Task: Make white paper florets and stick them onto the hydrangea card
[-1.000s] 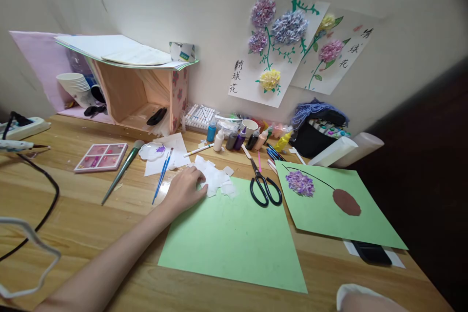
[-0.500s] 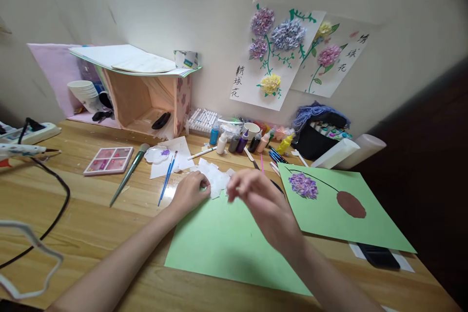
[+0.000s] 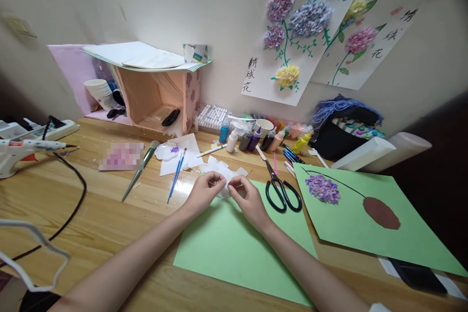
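My left hand (image 3: 209,190) and my right hand (image 3: 248,200) meet above the top edge of a green paper sheet (image 3: 234,253). Thumbs and forefingers are pinched together, fingertips almost touching, on a thin piece of white tissue paper (image 3: 224,192) that is partly hidden by the fingers. Loose white tissue squares (image 3: 219,166) lie scattered just behind them, overlapping the sheet's far edge. Black-handled scissors (image 3: 278,190) rest to the right of my right hand, blades pointing away.
At right lies another green sheet (image 3: 351,243) with a purple paper flower (image 3: 323,188) and a brown oval (image 3: 381,213). Paint bottles (image 3: 254,139) line the back. Paintbrushes (image 3: 177,175) and a glue gun (image 3: 32,148) with a black cable are at left.
My right hand has come down and left to meet my left hand, and its fingers are now pinched. The scissors it covered now show. The view has shifted slightly left.
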Demonstrator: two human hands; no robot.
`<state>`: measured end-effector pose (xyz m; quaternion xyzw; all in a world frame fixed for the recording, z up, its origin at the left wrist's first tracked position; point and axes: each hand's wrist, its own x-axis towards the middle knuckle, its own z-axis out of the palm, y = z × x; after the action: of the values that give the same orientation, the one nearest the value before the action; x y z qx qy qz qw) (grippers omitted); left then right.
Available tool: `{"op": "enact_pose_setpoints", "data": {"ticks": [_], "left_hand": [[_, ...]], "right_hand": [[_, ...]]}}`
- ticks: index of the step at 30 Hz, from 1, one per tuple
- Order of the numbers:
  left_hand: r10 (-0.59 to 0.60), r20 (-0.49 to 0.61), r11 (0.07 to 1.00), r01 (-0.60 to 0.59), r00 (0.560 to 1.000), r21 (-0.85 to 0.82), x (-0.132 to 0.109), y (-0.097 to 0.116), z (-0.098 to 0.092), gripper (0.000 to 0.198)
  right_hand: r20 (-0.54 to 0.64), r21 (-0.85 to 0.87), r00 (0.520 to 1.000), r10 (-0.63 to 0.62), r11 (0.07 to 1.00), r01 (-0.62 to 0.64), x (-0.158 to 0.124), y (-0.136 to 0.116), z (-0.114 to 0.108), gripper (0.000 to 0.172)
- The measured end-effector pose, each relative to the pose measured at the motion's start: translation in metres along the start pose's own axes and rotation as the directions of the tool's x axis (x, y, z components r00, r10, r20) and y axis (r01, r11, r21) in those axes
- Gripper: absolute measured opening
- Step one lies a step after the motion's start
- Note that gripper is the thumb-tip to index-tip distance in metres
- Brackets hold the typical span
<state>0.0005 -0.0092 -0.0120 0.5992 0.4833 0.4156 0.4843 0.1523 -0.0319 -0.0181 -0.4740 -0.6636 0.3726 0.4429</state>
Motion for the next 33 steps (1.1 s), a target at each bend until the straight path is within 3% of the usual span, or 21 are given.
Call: {"op": "enact_pose_setpoints", "data": {"ticks": [5, 15, 26, 33], "left_hand": [[-0.050, 0.076, 0.994, 0.057, 0.996, -0.094, -0.003, -0.001, 0.006, 0.027], [-0.062, 0.135, 0.988, 0.080, 0.989, -0.130, -0.004, 0.001, 0.007, 0.025], [-0.148, 0.100, 0.966, 0.165, 0.984, -0.198, 0.000, 0.012, 0.003, 0.025], [-0.132, 0.109, 0.970, 0.151, 0.985, -0.189, -0.002, 0.013, 0.005, 0.025]], "right_hand": [[-0.015, 0.039, 1.000, 0.009, 0.999, -0.008, 0.001, 0.002, -0.003, 0.009], [-0.057, 0.066, 0.998, 0.017, 0.998, -0.013, 0.001, 0.001, -0.002, 0.007], [-0.052, 0.042, 0.996, -0.068, 0.997, 0.070, -0.001, -0.002, -0.003, 0.010], [-0.088, -0.040, 0.993, -0.082, 0.996, 0.078, -0.003, -0.003, -0.002, 0.009]]}}
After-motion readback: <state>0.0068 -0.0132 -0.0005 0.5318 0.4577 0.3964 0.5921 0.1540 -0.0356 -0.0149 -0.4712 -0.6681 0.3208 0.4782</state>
